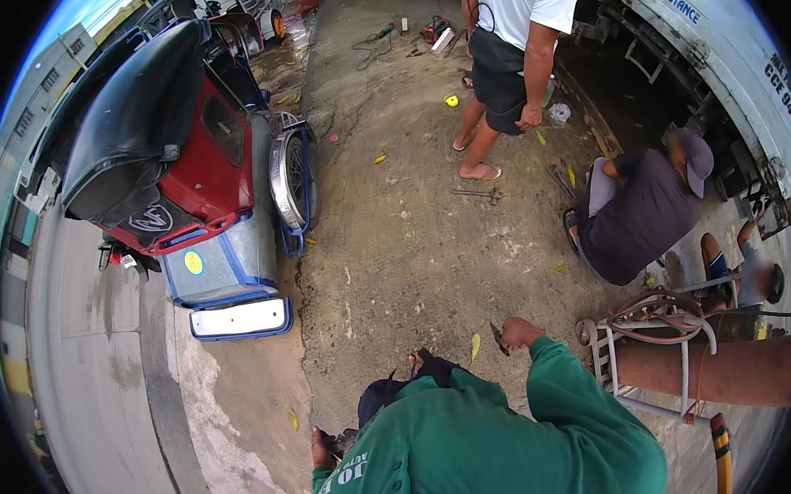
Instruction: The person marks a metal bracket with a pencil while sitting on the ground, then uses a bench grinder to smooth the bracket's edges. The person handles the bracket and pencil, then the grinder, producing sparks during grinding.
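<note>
My right hand (522, 334), at the end of a green sleeve, is closed around a small dark hand tool (498, 340). The tool's slim end points up and left over the concrete; its exact kind is too small to tell. Low at the left, my left hand (323, 449) shows only in part beside my shirt. Its fingers are curled at a dark, metallic-looking object (343, 441) whose shape is mostly hidden. A yellow leaf (475, 346) lies on the ground just left of the dark tool.
A red and grey sidecar (226, 238) stands at the left. To the right, a wheeled cart (626, 366) carries a rusty cylinder (720, 367) and coiled hoses. One person (643, 215) crouches by a white truck (737, 50); another (503, 65) stands ahead. A power tool (384, 32) lies farther off.
</note>
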